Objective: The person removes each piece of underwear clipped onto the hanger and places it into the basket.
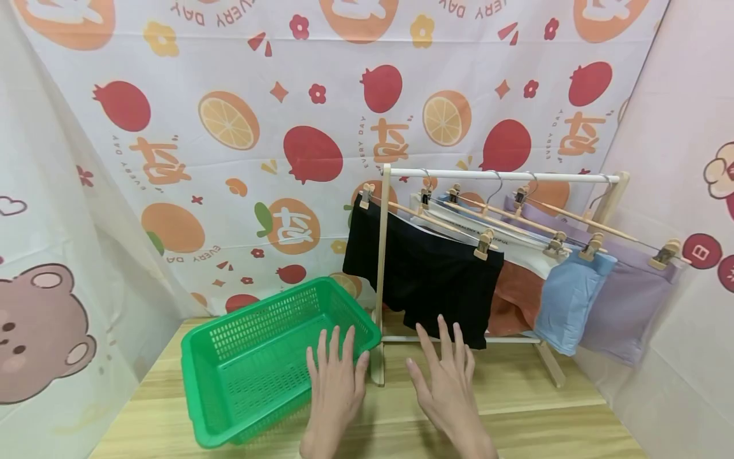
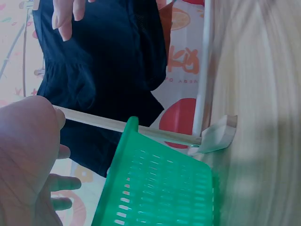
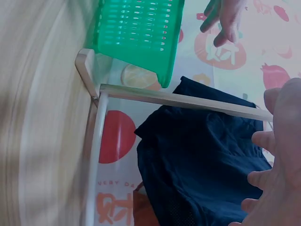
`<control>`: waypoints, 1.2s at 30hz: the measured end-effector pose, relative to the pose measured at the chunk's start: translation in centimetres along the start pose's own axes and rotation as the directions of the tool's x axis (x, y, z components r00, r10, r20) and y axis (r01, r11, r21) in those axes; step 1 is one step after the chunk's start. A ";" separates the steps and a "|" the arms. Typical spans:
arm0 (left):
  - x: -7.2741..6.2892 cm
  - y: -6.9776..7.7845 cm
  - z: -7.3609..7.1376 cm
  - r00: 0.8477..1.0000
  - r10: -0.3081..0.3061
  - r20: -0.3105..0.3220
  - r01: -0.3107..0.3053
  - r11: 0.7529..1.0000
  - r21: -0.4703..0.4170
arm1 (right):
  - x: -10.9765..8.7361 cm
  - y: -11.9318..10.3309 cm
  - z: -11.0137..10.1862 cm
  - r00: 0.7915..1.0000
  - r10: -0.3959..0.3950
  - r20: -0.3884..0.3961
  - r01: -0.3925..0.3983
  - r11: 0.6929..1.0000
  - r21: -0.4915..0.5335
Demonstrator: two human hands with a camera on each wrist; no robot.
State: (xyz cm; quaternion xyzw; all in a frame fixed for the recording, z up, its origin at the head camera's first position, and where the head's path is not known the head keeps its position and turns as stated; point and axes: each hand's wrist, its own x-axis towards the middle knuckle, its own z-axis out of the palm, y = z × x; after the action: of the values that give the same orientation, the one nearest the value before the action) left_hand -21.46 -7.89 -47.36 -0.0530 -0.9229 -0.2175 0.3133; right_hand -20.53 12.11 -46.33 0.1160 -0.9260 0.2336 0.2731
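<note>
Green plastic, pierced with slots, formed the basket (image 1: 258, 377) by the worktop's (image 1: 390, 430) left edge. Near its right end hovered the left hand (image 1: 335, 389), fingers apart and holding nothing. Next, toward the back edge, a rack (image 1: 381, 274) carried black shorts (image 1: 436, 274), clips (image 1: 484, 245) gripping both waistband ends, likely to keep the cloth spread; they looked matte, slightly creased. Before them the right hand (image 1: 448, 386) held nothing, fingers also apart. Rust, white, blue and lilac garments (image 1: 573, 306) hung rightward.

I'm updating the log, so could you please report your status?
Left hand, right hand: open, empty. Black shorts hanging, clipped. Wooden post crossing in front of them.
</note>
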 end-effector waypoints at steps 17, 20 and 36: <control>3.0 -0.2 -0.4 0.994 0.062 -0.090 -0.063 0.998 -0.012 | 1.2 -0.1 -1.5 0.989 -0.131 -0.075 0.129 0.991 -0.031; 3.6 0.0 -0.2 0.993 0.075 -0.093 -0.076 0.997 -0.013 | 1.6 -0.1 -1.9 0.981 -0.168 -0.103 0.164 0.986 -0.041; 7.3 1.0 0.3 0.989 0.137 -0.050 -0.141 0.987 -0.081 | 5.5 -1.1 -5.2 0.900 -0.388 -0.200 0.361 0.919 -0.157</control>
State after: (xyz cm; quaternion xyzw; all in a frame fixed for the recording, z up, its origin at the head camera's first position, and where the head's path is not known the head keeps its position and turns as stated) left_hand -27.21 -7.12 -42.87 -0.1254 -0.8998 -0.2351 0.3455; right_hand -22.33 13.30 -39.03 0.2485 -0.8609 0.1340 0.4231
